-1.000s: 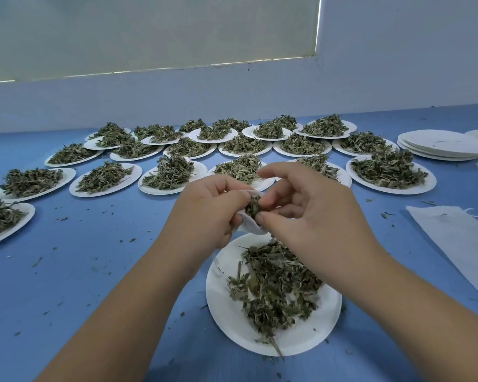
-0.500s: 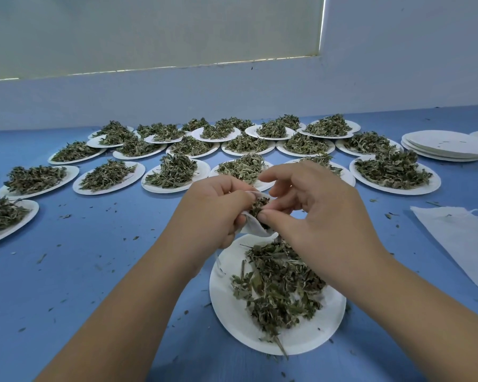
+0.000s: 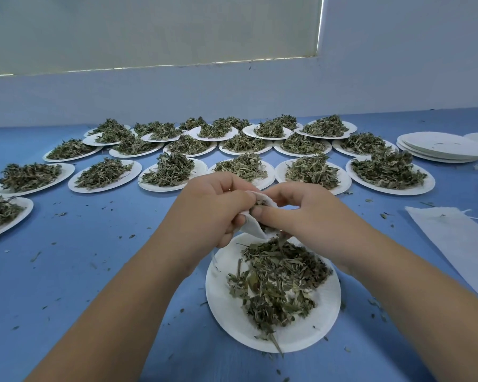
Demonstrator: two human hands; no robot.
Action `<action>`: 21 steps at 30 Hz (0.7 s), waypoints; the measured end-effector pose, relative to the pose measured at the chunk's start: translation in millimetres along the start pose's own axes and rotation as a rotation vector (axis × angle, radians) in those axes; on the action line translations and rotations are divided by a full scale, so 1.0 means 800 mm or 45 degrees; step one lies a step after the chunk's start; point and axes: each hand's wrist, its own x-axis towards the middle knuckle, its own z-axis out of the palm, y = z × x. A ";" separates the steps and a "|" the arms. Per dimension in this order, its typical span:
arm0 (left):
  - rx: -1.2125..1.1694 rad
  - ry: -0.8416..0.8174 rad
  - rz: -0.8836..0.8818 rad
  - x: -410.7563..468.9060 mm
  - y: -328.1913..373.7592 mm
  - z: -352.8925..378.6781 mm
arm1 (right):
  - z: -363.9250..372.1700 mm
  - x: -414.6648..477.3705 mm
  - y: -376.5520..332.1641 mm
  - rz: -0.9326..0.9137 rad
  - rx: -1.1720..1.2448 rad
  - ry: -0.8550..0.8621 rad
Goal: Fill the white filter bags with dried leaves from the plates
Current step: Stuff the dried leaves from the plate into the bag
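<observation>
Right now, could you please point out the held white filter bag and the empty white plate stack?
held white filter bag (image 3: 250,229): head view, lower edge.
empty white plate stack (image 3: 442,145): head view, top plate.

No readable text, label, brand, number or sign anywhere.
Near plate (image 3: 224,312), 6 o'clock: plain white.
Plate stack (image 3: 442,146), 2 o'clock: unprinted.
Filter bag (image 3: 253,230), centre: blank.
Flat filter bag (image 3: 453,244), 3 o'clock: blank.
Table (image 3: 94,271), wall (image 3: 232,92): unmarked.

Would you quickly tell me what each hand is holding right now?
Left hand: grips the white filter bag by its mouth.
Right hand: pinches dried leaves at the bag's mouth.
</observation>
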 end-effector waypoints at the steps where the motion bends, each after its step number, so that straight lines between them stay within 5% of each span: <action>1: 0.017 0.000 0.011 -0.001 0.000 0.001 | 0.002 0.001 0.000 -0.004 -0.024 0.032; 7: 0.142 0.033 0.111 0.000 -0.003 0.006 | 0.009 0.005 -0.001 -0.080 -0.249 0.165; 21: 0.177 0.077 0.269 -0.003 -0.003 0.003 | -0.003 -0.001 -0.001 -0.001 0.079 0.027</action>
